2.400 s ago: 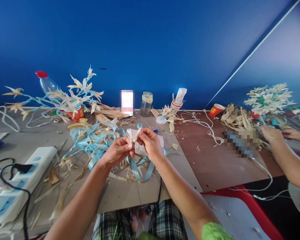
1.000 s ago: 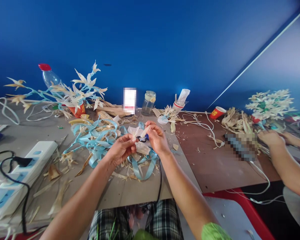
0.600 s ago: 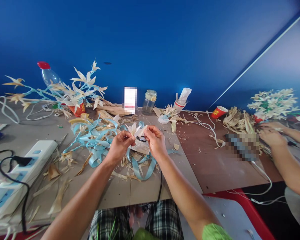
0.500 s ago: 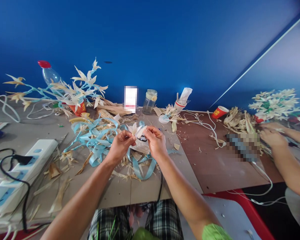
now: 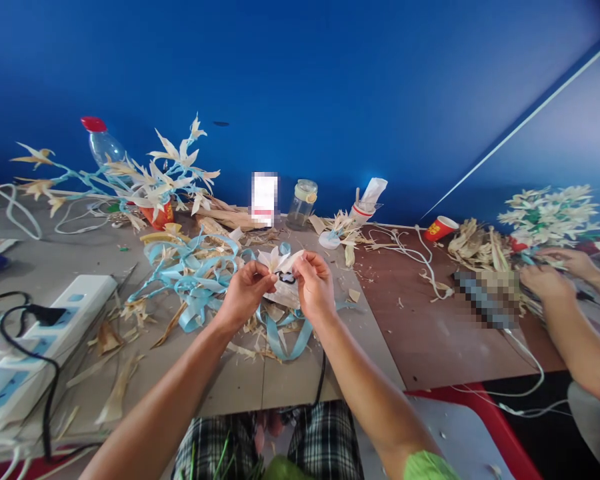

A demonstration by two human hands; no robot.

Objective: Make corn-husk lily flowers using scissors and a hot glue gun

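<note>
Between my hands, over the middle of the table, is a small white corn-husk flower [image 5: 272, 259] with pointed petals. My left hand [image 5: 250, 287] pinches it at its base, fingers closed. My right hand [image 5: 314, 281] is closed on a pale petal [image 5: 294, 259] at the flower's right side; whether that petal is joined on is hidden. Below my fingers lie a clear plastic packet [image 5: 283, 293] and a small black loop [image 5: 286, 278]. Tangled light-blue ribbon [image 5: 195, 310] and husk scraps lie to the left of my hands.
Finished flower branches [image 5: 175, 180] stand in a red cup at the back left, beside a bottle [image 5: 103, 143]. A power strip [image 5: 55, 347] lies at the left, a glass jar [image 5: 303, 203] at the back. At the right, a co-worker's hands [image 5: 547, 277] work near another flower bunch [image 5: 550, 210].
My right hand has shifted slightly right, and the pale petal in it now points more sideways from the flower. My left hand keeps its pinch. The view has shifted slightly.
</note>
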